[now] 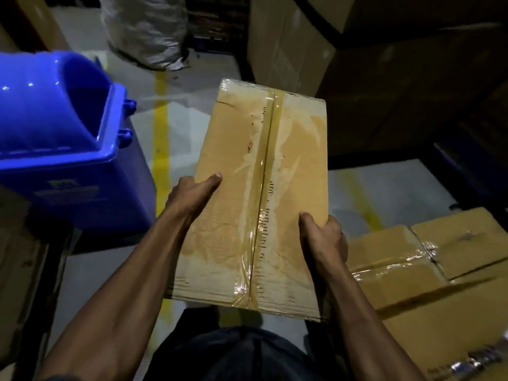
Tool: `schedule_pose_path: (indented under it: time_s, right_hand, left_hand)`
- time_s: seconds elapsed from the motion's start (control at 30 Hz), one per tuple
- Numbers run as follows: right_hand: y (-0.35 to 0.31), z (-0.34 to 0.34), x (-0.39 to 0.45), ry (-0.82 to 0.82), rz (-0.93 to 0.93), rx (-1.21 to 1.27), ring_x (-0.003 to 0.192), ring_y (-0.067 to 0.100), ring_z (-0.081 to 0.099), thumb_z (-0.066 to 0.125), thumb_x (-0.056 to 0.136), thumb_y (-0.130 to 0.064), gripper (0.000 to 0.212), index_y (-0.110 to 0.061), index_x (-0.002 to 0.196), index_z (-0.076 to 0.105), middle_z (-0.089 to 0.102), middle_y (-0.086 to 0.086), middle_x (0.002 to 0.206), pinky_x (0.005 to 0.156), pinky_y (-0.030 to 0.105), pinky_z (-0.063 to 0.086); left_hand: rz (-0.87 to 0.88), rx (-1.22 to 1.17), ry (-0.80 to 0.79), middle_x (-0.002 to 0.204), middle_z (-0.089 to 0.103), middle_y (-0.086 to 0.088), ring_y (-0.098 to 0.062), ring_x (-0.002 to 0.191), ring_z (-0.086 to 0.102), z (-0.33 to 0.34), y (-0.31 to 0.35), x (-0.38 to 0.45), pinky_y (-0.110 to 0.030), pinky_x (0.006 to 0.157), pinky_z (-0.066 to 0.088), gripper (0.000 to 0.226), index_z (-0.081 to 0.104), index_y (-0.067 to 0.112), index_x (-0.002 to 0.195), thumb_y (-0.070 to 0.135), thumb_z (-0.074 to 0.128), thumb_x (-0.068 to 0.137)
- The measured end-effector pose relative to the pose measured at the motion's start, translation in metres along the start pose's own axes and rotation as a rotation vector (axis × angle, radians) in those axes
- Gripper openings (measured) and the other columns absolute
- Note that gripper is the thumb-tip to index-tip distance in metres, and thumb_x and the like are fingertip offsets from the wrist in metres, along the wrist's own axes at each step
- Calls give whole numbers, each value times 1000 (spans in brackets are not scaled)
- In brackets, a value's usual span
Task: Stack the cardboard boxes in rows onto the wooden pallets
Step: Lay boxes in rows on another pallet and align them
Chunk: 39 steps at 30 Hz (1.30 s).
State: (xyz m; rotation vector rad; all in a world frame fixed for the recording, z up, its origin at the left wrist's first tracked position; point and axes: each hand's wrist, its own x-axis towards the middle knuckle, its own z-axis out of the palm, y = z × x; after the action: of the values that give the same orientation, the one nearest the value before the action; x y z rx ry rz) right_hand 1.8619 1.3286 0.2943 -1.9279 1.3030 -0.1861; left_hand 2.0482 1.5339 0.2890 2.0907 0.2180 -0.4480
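1. A person holds a long, flat, tan cardboard box (255, 193) in front of the body, above the pale grey floor (209, 72), its far end pointing away from the camera.
2. A strip of glossy clear tape (264, 171) runs lengthwise down the middle seam of the box top, with further tape over the near and far edges.
3. The left hand (189, 199) grips the left long edge of the box: the thumb lies flat on the top face and the fingers curl under the side, out of sight.
4. The right hand (324, 237) grips the right long edge nearer the body, thumb on top and fingers wrapped round the edge.
5. A bright blue plastic bin (77, 149) with its lid tipped open stands on the floor to the left, apart from the box.
6. A painted yellow line (160, 127) runs along the floor between the bin and the held box.
7. At lower right lie more tan taped cardboard boxes (428, 270), side by side, just beside the right forearm.
8. Larger brown cartons (384, 78) are stacked in shadow at upper right.
9. A grey-white woven sack (148, 31) stands on the floor at the top.
10. No pallet can be made out in the dim light.
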Motion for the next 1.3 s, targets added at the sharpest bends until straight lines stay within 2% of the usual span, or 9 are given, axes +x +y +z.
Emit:
schedule_pose_path:
  time_s: [0.07,0.27,0.37,0.53,0.63,0.83,1.0,1.2,1.3]
  right_hand:
    - [-12,10,4,48,37,24,102,36,61,52,76,-71,66,-22,119,61,67,8,111,91,44,51]
    - [-36,24,9,164,187,101,101,36,61,48,67,-73,74,-21,118,61,68,9,110,93,46,51]
    - [-36,23,13,223,257,116,102,36,61,49,68,-73,72,-21,118,61,68,9,112,90,43,50]
    - [-23,8,26,308,325,150,104,35,60,56,83,-65,56,-23,120,59,67,8,113,91,42,49]
    - [-12,-3,37,322,366,174,103,32,58,56,85,-63,53,-25,121,57,66,6,113,92,43,48]
    - [13,-29,81,342,451,220,104,32,61,55,83,-68,59,-24,122,55,65,5,113,94,50,51]
    - [27,-56,122,350,522,225,103,32,63,49,72,-76,75,-26,127,55,67,4,114,92,51,53]
    - [48,-80,149,424,558,218,99,31,62,56,86,-68,64,-19,127,56,66,5,109,90,48,54]
    - [53,-86,157,460,596,220,95,29,62,56,87,-66,61,-19,126,56,63,2,102,88,47,54]
  left_hand:
    - [36,32,-46,118,70,-5,-32,105,66,-1,11,29,-46,95,55,106,66,19,120,96,57,48]
    - [163,177,-161,108,68,-9,-35,100,63,9,54,71,-43,92,54,69,67,18,107,78,62,72]
    - [176,202,-252,102,71,-7,-34,94,65,24,73,81,-46,91,55,73,70,19,103,81,60,66]
    - [234,246,-389,103,71,-6,-32,93,66,62,100,88,-46,90,56,76,69,19,108,81,58,65]
    - [265,291,-448,102,70,-7,-32,91,65,94,117,90,-44,87,56,68,68,17,107,76,61,74]
    - [278,315,-565,100,71,-6,-30,90,68,168,147,96,-47,89,57,63,68,17,107,73,64,78]
    - [291,337,-635,94,67,-2,-26,85,65,221,177,94,-40,79,56,60,64,15,108,70,64,83]
    - [322,357,-727,98,71,-3,-28,90,68,276,202,95,-49,89,57,57,66,20,97,74,65,78]
    - [384,400,-747,94,70,-4,-28,88,66,299,210,96,-46,86,57,61,68,16,98,74,62,80]
